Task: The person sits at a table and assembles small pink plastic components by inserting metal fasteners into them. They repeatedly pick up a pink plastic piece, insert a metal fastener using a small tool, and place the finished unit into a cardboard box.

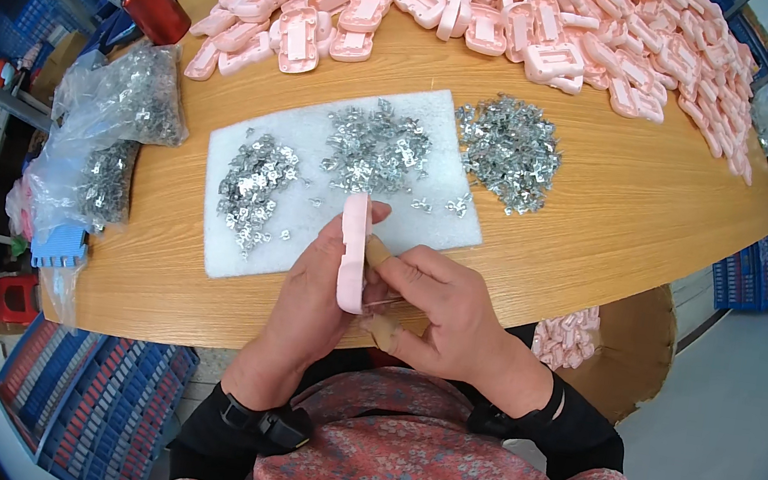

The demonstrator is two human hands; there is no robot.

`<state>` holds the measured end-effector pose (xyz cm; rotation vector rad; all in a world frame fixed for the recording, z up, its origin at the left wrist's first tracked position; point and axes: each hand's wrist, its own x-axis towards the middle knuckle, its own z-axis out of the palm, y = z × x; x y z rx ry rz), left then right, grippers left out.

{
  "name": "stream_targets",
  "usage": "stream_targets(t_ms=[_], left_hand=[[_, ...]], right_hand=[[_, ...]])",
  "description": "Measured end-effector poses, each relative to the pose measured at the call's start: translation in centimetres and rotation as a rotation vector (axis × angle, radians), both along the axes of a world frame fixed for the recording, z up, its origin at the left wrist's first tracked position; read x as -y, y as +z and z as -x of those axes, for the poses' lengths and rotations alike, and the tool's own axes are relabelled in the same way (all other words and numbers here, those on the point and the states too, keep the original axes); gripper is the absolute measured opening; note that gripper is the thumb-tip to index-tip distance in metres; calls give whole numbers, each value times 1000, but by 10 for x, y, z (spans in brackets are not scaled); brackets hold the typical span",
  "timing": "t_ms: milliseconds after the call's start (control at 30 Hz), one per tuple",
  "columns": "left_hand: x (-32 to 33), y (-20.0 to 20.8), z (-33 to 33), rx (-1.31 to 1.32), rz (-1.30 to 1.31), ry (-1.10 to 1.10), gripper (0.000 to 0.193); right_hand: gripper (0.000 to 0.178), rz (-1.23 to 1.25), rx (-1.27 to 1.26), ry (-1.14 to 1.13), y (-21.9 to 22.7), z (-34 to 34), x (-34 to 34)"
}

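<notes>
Left hand [302, 297]: clamped on one pink case [354, 256], which stands on edge at the centre of the frame, above the near part of the worktop [618, 184]. Right hand [453, 309]: thumb and forefinger, both in tan finger covers, are bent toward the right side of the case. Whether they pinch a small part cannot be told. The hands are close together, one on each side of the case.

Step in hand: judged to be finger work on the right-hand face of the case. The next move calls for a steady left grip and exact placing of the right fingertips.

Beyond the hands, a white foam sheet [216, 251] carries a left pile of metal parts [254, 187] and a middle pile [377, 151]. A third pile [512, 150] lies just beside the sheet, right of centre.

A heap of pink cases [529, 49] spans the top of the frame. Clear bags of metal parts [144, 93] and a red flask [154, 6] stand at upper left. At lower right, a cardboard box [648, 351] contains pink pieces [567, 336].
</notes>
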<state>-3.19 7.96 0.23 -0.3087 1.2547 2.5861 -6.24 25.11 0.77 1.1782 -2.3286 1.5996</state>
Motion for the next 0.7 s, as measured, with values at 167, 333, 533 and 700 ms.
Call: stream_targets(t_ms=[167,333,533,700], left_hand=[[-6,-1,7,-64,24,131,36],[-10,-2,-1,-80,185,14,34],[11,6,-14,-223,363,-61,43],[48,25,-8,-205,417,-506,45]], right_hand=[[56,197,492,-67,-14,-9,-15],[38,398,697,-163,-1,-19,-12],[25,134,709,-57,16,-2,-29],[28,-265,474,230,40,9,-11]])
